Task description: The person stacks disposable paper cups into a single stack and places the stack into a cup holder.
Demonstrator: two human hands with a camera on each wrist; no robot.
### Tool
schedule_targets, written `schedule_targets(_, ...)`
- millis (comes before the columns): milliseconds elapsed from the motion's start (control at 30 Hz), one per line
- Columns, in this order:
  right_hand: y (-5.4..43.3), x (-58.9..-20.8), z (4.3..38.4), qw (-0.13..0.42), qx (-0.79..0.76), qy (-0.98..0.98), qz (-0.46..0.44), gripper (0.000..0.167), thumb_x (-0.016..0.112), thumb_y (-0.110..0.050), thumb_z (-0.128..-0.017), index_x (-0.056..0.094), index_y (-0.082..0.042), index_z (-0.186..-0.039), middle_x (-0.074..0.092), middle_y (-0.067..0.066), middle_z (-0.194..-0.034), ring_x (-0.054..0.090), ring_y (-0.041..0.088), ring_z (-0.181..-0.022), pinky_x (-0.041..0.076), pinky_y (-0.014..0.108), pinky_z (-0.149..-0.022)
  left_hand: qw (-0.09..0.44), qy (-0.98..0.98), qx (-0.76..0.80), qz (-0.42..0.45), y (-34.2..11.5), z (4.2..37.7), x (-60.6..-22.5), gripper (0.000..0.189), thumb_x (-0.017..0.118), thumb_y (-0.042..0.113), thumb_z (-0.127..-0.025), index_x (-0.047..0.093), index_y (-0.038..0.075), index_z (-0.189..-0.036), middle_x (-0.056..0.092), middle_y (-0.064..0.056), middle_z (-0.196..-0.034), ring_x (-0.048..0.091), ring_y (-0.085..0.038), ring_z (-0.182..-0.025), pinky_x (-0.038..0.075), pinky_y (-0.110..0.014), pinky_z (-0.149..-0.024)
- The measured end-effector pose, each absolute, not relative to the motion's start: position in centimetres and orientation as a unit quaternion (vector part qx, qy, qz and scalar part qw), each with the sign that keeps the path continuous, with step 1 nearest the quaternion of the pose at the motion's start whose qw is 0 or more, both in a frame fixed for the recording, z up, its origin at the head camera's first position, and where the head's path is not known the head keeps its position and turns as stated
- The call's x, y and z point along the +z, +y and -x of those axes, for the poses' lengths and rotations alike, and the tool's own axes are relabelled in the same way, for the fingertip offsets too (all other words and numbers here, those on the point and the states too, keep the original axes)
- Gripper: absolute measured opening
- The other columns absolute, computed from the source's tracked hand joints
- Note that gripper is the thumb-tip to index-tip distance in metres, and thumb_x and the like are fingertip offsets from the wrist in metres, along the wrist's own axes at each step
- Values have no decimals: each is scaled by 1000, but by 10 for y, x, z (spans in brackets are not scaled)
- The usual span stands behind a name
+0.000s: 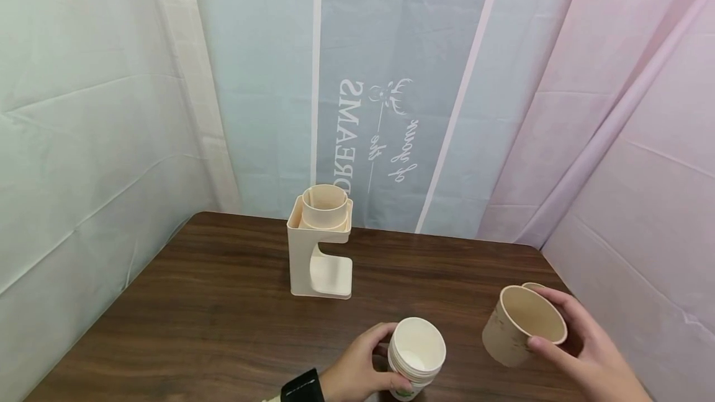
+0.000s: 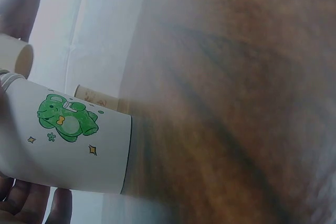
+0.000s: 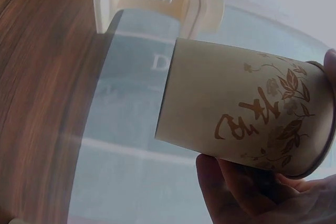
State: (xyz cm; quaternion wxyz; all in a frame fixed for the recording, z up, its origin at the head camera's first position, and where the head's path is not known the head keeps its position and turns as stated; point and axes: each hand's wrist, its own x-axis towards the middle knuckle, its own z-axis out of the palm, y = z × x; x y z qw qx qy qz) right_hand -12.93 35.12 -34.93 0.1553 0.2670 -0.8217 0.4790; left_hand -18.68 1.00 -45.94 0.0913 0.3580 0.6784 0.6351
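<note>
In the head view my left hand (image 1: 360, 365) grips a stack of white paper cups (image 1: 418, 346) near the front of the table. A green bear is printed on the outer cup (image 2: 68, 124) in the left wrist view. My right hand (image 1: 592, 346) holds a tan paper cup (image 1: 505, 334), tilted and raised above the table, with the thumb near its rim. Brown leaves and characters decorate that cup (image 3: 247, 108) in the right wrist view. Behind it stands another tan cup (image 2: 97, 98), mostly hidden in the head view.
A cream cup holder (image 1: 301, 259) stands at the back middle of the dark wooden table (image 1: 195, 327). A round cream tube (image 1: 325, 206) sits in its top. Curtains (image 1: 402, 30) hang behind and on both sides of the table.
</note>
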Motion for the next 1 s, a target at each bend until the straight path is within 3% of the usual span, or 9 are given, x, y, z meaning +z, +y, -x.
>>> schedule_targets(133, 333, -341, 130, 155, 468, -833, -251, 70, 63, 22, -85, 41, 0, -148, 64, -2, -121, 65, 9, -95, 55, 22, -70, 90, 679, 634, -360, 10, 187, -459, 66, 86, 8, -82, 54, 4, -140, 62, -3, -128, 59, -6, -112, 53, -26, -93)
schedule_targets(500, 286, -330, 142, 135, 486, -815, -285, 72, 68, 19, -83, 43, -3, -147, 61, 4, -126, 63, 12, -104, 53, 20, -80, 91, 682, 632, -356, 9, 187, -459, 66, 87, 10, -82, 54, 4, -140, 62, -3, -129, 59, -6, -113, 53, -26, -93)
schedule_targets(1000, 248, -336, 149, 92, 497, -809, -300, 67, 74, 8, -87, 46, -9, -145, 62, 7, -124, 65, 15, -103, 54, 25, -83, 91, 679, 632, -361, 10, 186, -460, 66, 86, 9, -82, 54, 7, -140, 62, -1, -125, 61, -6, -110, 53, -26, -93)
